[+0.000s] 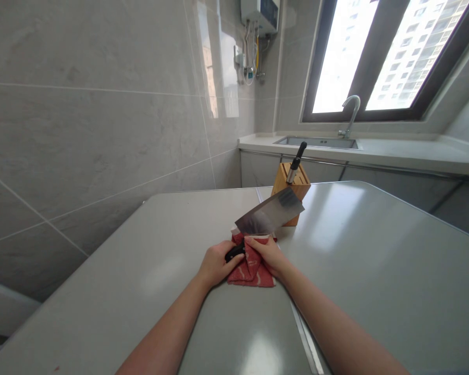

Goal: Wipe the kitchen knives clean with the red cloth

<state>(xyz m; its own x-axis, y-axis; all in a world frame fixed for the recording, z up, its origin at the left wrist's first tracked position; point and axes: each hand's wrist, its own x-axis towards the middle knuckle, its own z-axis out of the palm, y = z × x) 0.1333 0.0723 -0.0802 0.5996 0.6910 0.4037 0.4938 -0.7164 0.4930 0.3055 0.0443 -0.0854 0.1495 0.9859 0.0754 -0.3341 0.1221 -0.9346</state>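
Observation:
A cleaver (269, 212) with a broad steel blade points away to the upper right, held just above the table. My left hand (216, 264) is closed around its black handle. Pinched in my right hand (269, 255) is a red cloth (254, 268) with pale markings, pressed against the handle near the blade. Part of the cloth hangs below the handle. Behind the blade stands a wooden knife block (303, 188), partly hidden by it. One knife with a black handle (298, 157) sticks up from the block.
The pale table (172, 224) has a metal-edged seam running lengthwise. Beyond it, a white counter (398, 148) carries a sink (316, 142) and a faucet (352, 114) under the window. A tiled wall (101, 130) rises on the left, with a water heater (260, 15) in the corner.

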